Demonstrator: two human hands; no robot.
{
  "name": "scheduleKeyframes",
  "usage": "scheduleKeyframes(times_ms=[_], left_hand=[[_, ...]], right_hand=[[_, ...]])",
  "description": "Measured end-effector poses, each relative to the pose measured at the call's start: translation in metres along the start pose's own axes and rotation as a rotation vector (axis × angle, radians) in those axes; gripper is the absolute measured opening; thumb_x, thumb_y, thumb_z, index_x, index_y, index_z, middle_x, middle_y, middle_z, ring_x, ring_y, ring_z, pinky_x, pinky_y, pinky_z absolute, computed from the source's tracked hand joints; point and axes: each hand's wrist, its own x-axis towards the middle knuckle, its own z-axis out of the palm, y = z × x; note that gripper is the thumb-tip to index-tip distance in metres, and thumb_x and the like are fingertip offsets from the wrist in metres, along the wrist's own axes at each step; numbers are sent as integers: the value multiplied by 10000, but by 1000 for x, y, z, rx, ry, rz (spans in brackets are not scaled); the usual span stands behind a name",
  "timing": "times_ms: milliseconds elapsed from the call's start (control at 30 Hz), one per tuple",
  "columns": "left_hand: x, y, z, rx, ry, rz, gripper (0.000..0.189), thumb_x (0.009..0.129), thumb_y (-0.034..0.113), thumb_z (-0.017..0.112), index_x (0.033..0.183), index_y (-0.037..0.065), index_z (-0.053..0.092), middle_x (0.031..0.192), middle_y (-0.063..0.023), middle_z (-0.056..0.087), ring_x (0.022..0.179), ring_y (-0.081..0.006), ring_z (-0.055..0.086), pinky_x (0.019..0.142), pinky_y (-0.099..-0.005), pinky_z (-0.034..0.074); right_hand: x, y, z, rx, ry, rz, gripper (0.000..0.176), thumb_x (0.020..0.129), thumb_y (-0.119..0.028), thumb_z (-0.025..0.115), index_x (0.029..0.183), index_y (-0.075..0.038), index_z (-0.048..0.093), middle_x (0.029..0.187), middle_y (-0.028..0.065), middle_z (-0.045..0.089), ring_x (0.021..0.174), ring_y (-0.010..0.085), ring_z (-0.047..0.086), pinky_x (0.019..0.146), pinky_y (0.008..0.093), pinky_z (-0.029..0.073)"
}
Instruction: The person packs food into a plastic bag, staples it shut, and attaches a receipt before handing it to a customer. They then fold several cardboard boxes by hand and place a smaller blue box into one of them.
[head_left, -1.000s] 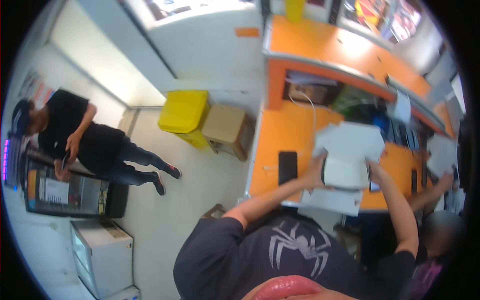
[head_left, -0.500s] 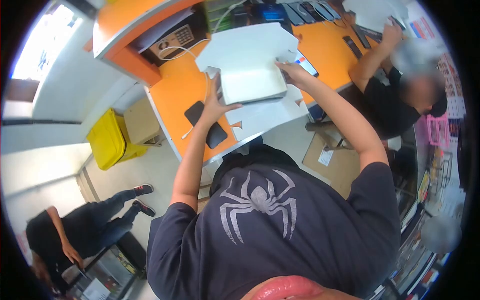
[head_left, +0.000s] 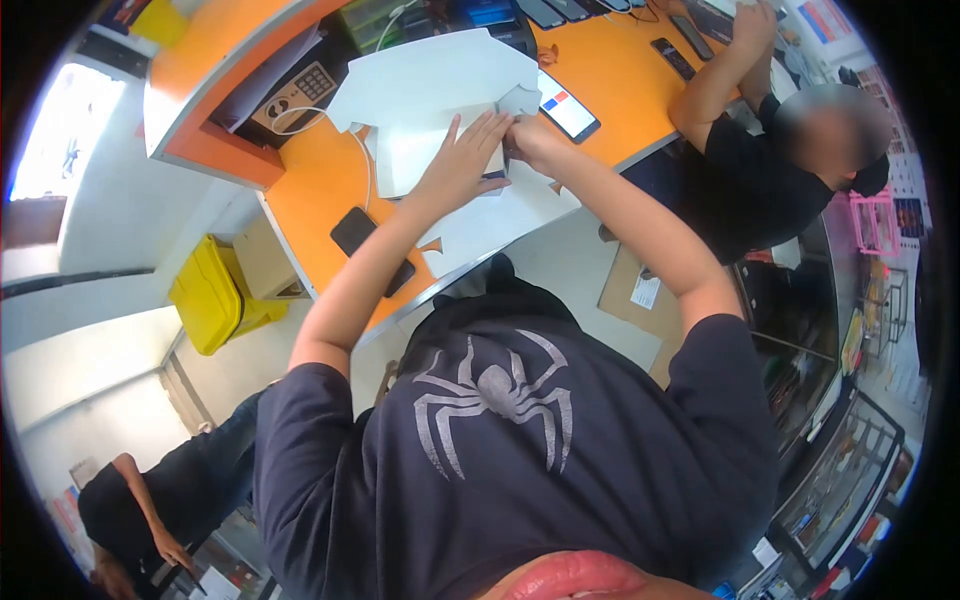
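A white cardboard box (head_left: 405, 160), partly folded, lies on the orange desk with its wide lid flap (head_left: 440, 75) raised at the back. Across its right side rests my left hand (head_left: 460, 165), fingers stretched out and thumb apart, touching the card. My right hand (head_left: 532, 143) is closed at the box's right edge, its fingers curled against a side flap right beside my left fingertips. Part of the box's right wall is hidden under both hands. A flat white panel (head_left: 495, 222) of card extends toward the desk's front edge.
A dark phone (head_left: 355, 232) lies left of the box with a white cable nearby. A lit phone (head_left: 568, 108) lies to the right. A safe with a keypad (head_left: 300, 95) stands in the shelf. One co-worker (head_left: 690, 190) sits at right; another person (head_left: 160, 500) stands lower left.
My left hand has moved from the box's left side across to its right side. My right hand stays at the right edge, fingers now curled more tightly. The whole view has shifted slightly.
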Motion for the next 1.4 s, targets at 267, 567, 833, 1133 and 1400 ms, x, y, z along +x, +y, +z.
scheduleKeyframes(times_ms=[267, 567, 833, 1133, 1400], left_hand=[[-5, -7, 4, 62, -51, -22, 701, 716, 391, 687, 1286, 114, 389, 1413, -48, 334, 1308, -215, 307, 1098, -486, 155], [-3, -1, 0, 9, -66, -66, 510, 748, 389, 662, 1160, 157, 469, 1403, -35, 359, 1247, -220, 395, 1080, -512, 190], [-1, -1, 0, 45, -104, -90, 396, 729, 343, 691, 1030, 162, 508, 1412, 13, 353, 1238, -199, 405, 1088, -520, 175], [-5, -5, 6, 14, -81, -123, 426, 699, 342, 710, 1036, 174, 510, 1415, 31, 351, 1229, -204, 416, 1088, -516, 187], [-6, -7, 8, 28, -83, -116, 447, 661, 383, 707, 1020, 200, 514, 1411, 41, 357, 1256, -184, 392, 1093, -502, 203]], right_hand=[[-10, 24, -3, -824, 58, -573, 398, 699, 13, 574, 1077, 73, 464, 843, 256, 595, 835, 402, 588, 713, 450, 471], [-18, 39, -31, -876, -100, -907, 353, 713, -125, 634, 1040, -22, 552, 892, 133, 586, 804, 291, 602, 661, 374, 482], [-13, 49, -45, -782, -204, -1204, 233, 701, -220, 695, 821, -36, 619, 912, 60, 544, 765, 236, 567, 667, 336, 478], [-1, 52, -45, -756, -382, -1214, 202, 718, -224, 706, 791, -56, 621, 866, 42, 549, 852, 219, 517, 704, 332, 450], [-4, 59, -40, -745, -327, -1300, 154, 717, -174, 707, 777, -77, 602, 879, 41, 555, 888, 234, 509, 781, 355, 367]])
